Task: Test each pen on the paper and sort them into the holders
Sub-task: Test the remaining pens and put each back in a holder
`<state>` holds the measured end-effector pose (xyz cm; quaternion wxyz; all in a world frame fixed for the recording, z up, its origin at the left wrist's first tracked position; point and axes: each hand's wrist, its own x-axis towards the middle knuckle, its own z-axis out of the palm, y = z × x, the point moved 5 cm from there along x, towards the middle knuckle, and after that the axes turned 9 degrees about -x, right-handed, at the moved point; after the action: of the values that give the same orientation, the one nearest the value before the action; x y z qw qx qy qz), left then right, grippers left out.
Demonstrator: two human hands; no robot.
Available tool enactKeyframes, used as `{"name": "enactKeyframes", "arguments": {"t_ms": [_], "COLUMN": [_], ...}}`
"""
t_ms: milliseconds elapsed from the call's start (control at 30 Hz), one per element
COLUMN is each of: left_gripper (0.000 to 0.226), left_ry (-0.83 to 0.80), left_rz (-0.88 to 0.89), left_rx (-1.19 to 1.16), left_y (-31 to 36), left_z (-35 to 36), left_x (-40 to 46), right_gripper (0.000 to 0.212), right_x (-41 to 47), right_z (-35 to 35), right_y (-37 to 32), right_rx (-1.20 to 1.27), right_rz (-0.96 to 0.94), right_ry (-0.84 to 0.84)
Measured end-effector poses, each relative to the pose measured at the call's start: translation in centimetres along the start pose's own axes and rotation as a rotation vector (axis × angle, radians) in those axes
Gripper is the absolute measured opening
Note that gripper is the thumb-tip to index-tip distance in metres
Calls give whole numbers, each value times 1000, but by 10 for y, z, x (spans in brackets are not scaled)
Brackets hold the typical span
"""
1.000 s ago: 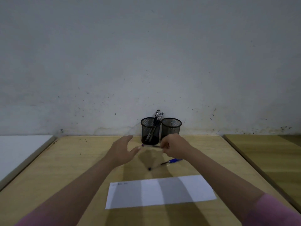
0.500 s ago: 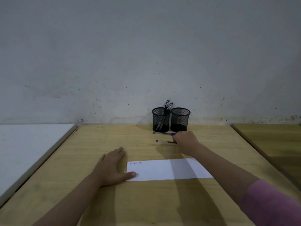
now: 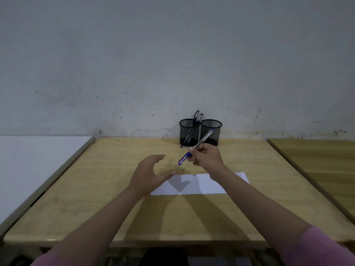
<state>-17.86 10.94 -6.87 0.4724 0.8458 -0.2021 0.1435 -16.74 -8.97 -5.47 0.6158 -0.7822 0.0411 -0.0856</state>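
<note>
My right hand (image 3: 206, 157) grips a blue capped pen (image 3: 194, 148) above the wooden table, the cap end pointing down-left. My left hand (image 3: 148, 173) hovers open beside it, fingers spread toward the pen, over the left end of the white paper strip (image 3: 199, 183). Two black mesh holders stand at the wall: the left holder (image 3: 189, 134) contains two dark pens (image 3: 196, 120), the right holder (image 3: 211, 131) looks empty. A bit of another blue pen (image 3: 181, 146) shows at the foot of the left holder.
The wooden table (image 3: 115, 189) has a white surface (image 3: 34, 162) adjoining on the left and another wooden table (image 3: 322, 162) on the right. A grey wall rises right behind the holders.
My right hand has lifted a blue pen off the table. My left hand has risen from the paper's left end and opened toward the pen.
</note>
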Motion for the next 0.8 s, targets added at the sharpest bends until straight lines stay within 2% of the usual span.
{"name": "enactKeyframes", "arguments": {"t_ms": [167, 367, 700, 767, 800], "left_gripper": [42, 12, 11, 10, 11], "left_ry": [65, 125, 71, 60, 46], "left_rz": [94, 157, 114, 105, 103], "left_rx": [-115, -30, 64, 68, 79], "left_y": [39, 58, 72, 71, 67], "left_z": [15, 20, 15, 11, 7], "left_x": [6, 3, 4, 1, -2], "right_gripper": [16, 16, 30, 27, 24], "right_x": [-17, -26, -20, -14, -9], "right_z": [2, -2, 12, 6, -9], "right_y": [-5, -10, -9, -6, -2], "right_rx": [39, 68, 168, 144, 148], "right_rz": [17, 13, 156, 220, 267], "right_ry": [32, 53, 61, 143, 247]}}
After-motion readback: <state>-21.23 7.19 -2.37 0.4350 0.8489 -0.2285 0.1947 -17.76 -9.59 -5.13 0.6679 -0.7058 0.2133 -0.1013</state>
